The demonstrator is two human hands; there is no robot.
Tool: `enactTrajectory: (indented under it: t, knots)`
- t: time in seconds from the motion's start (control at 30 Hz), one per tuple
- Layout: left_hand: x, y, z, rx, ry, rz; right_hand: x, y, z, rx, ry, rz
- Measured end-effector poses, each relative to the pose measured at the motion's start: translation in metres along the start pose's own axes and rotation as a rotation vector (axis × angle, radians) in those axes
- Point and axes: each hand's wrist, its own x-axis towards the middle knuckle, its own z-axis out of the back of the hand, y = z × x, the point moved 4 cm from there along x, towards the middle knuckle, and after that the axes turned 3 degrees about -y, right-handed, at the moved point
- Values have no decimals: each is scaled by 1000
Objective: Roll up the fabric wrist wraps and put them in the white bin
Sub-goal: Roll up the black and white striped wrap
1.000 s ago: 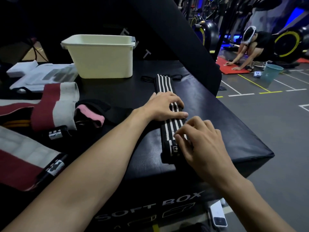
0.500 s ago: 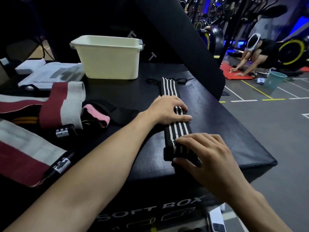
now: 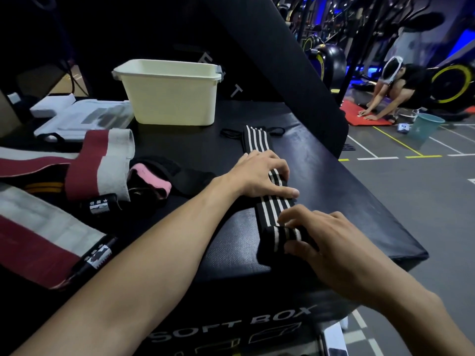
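Black padded box w/ "SOFT BOX" on its front, textured top serving as tabletop (image 3: 231, 242). On it: white rectangular plastic bin (image 3: 169, 98) at the far side; black fabric wrist wrap w/ white stripes (image 3: 267, 201) laid lengthwise toward the near right edge; maroon-and-white fabric wraps (image 3: 100, 163) piled at left; pink-and-black wrap (image 3: 151, 178) between them; white flat packets (image 3: 84, 119) left of the bin.

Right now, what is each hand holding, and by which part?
Right hand pinches the striped wrist wrap at its folded near end; left hand presses its middle flat.
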Motion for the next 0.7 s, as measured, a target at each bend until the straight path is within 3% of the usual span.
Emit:
enactTrajectory:
  t: [0.5,0.7]
  knots:
    - [5,5,-2,25,-13,-4,17,-5,-21,-251,-186,-19]
    - [9,8,-5,48,-35,-10,28,-11,-19,-158,-287,36]
